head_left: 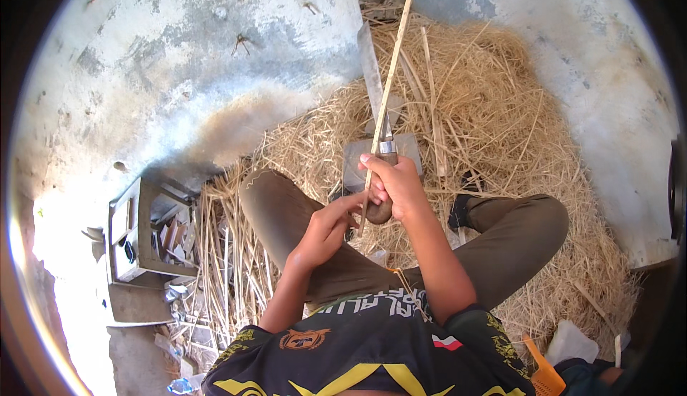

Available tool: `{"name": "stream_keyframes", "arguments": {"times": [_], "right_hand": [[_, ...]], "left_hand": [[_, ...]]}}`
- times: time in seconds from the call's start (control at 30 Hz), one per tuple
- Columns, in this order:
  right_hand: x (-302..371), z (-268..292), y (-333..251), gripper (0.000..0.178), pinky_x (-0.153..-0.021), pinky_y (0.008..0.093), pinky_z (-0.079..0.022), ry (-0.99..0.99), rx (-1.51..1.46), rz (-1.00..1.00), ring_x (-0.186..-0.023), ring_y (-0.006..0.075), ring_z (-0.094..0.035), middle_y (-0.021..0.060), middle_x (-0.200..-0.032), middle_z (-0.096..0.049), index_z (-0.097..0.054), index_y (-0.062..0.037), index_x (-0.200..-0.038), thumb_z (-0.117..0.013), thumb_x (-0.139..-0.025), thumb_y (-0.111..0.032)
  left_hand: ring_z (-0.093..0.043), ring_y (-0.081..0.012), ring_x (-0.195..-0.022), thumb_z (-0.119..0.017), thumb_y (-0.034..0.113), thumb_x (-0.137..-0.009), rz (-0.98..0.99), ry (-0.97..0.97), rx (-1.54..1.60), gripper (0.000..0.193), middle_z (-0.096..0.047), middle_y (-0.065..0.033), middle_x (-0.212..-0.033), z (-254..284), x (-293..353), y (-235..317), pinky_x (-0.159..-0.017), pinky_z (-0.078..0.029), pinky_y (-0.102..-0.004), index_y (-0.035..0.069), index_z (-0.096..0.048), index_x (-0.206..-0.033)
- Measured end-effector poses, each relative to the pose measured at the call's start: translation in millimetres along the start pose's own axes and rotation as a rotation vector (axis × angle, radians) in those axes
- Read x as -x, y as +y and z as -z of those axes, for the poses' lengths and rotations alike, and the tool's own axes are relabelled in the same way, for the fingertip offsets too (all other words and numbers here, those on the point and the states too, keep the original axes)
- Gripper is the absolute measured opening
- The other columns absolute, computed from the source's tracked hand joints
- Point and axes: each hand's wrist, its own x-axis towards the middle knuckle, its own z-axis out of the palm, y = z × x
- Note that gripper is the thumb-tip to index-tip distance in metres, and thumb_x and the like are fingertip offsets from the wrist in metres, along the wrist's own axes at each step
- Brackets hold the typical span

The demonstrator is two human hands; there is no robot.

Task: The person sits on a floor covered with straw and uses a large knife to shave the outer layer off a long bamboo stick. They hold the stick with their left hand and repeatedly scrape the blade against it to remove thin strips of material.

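Observation:
My right hand (pixel 401 185) is wrapped round the wooden handle (pixel 381 211) of a long knife, just below its bright metal collar. The knife's narrow grey blade (pixel 373 74) points away from me. A thin bamboo strip (pixel 393 67) runs beside and partly across the blade, from the far edge of view down to my lap. My right thumb lies against this strip. Lower down, the bent fingers of my left hand (pixel 325 230) close at the strip near its lower end; their tips are partly hidden. Under the knife is a grey block (pixel 354 163).
Pale bamboo shavings (pixel 494 110) heap around my crossed legs. Many split strips (pixel 232 246) lie at left, beside a wooden box-like stand (pixel 147 235) with scraps inside. Weathered walls (pixel 215 45) rise ahead. An orange plastic piece (pixel 545 374) and a white lump (pixel 572 342) are near right.

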Motion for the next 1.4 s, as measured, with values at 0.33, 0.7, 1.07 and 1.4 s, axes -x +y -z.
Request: {"name": "stream_keyframes", "arguments": {"times": [0.33,0.7,1.07,1.4], "right_hand": [[7,18,-15,0.022,-0.041,0.0238,-0.033,-0.379,-0.4,-0.286,-0.039,0.0031,-0.036,-0.0085,-0.051,-0.039,-0.058,-0.0009,-0.096,-0.064,-0.099,-0.022],[11,0,4,0.066,-0.045,0.028,-0.038,-0.108,-0.099,-0.421,-0.041,0.0057,-0.038,-0.0072,-0.054,-0.04,-0.057,-0.0037,-0.093,-0.068,-0.084,-0.068],[39,15,96,0.025,-0.045,0.0316,-0.039,0.174,-0.135,-0.409,-0.043,0.0097,-0.039,-0.005,-0.055,-0.039,-0.052,-0.0087,-0.082,-0.074,-0.086,-0.02],[52,10,77,0.021,-0.041,0.0358,-0.042,0.384,-0.058,0.002,-0.042,0.0133,-0.046,0.0003,-0.056,-0.045,-0.052,-0.0062,-0.082,-0.068,-0.09,-0.016]], "left_hand": [[-0.065,-0.0255,-0.09,-0.072,0.0,-0.08,-0.581,0.013,-0.873,0.044,-0.067,-0.0064,-0.102,3,3,46,-0.078,-0.053,-0.0375,0.009,-0.071,-0.124],[-0.062,-0.0256,-0.095,-0.063,0.016,-0.096,-0.845,0.298,-0.974,0.014,-0.064,-0.0102,-0.098,43,-36,93,-0.08,-0.05,-0.0411,0.004,-0.066,-0.102],[-0.046,-0.0152,-0.061,-0.038,0.033,-0.112,-0.849,0.466,-0.002,0.032,-0.051,-0.0067,-0.083,75,-101,144,-0.057,-0.044,-0.033,0.005,-0.046,-0.099],[-0.032,-0.0138,-0.06,-0.042,0.042,-0.108,-0.82,0.446,0.306,0.037,-0.031,0.0003,-0.066,69,-146,218,-0.056,-0.029,-0.0311,0.01,-0.046,-0.091]]}}
